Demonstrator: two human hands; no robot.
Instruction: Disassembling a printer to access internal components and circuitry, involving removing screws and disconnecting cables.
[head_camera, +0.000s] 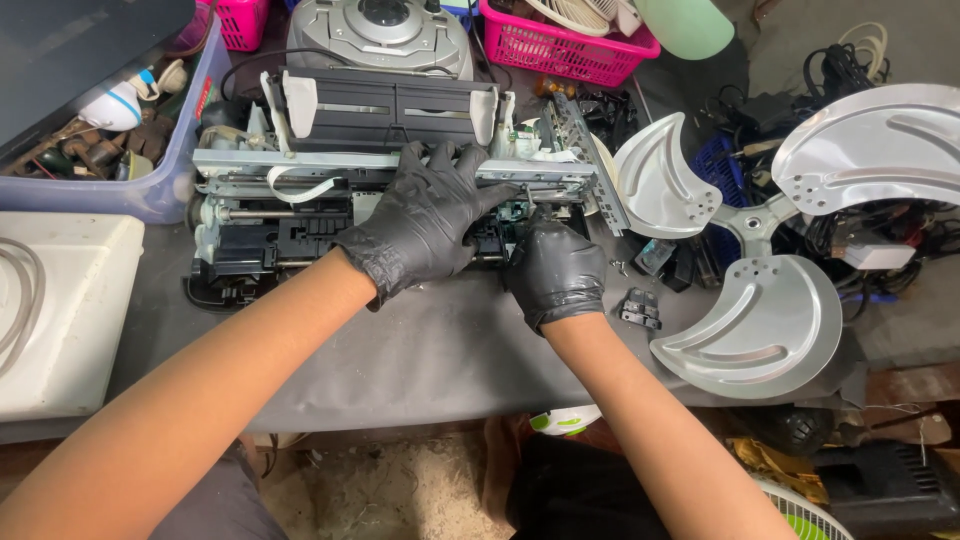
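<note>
Left hand (425, 222): black glove, palm down on the printer (380, 180); fingers spread apart, tips reaching over the metal rail (300, 160) near its middle.
Right hand (553, 268): black glove, knuckles up, just right of the left hand; fingers curled together and tucked into the printer's front right part. Cannot tell what they pinch, if anything.
Printer: stripped of its casing, lying across the grey table (430, 350), straight ahead of the person; black paper tray (385, 108) stands at its back, white ribbon cable (295, 190) loops off the rail on the left.
Rail: silver, runs left to right across the top of the printer, both hands at its right half.
Fan blade (770, 240): three-lobed, bare metal, lying flat at the table's right end, well apart from the hands.
Small black part (640, 308): loose on the table, between the right hand and the fan blade.
Screws (620, 267): a few tiny bits, just above the small part.
Clear bin (110, 120): far left, holding odd tools and parts.
White panel (60, 310): left edge, beside the left forearm.
Pink basket (560, 45): back of the table, behind the printer.
Grey player (380, 30): round-topped, directly behind the paper tray.
</note>
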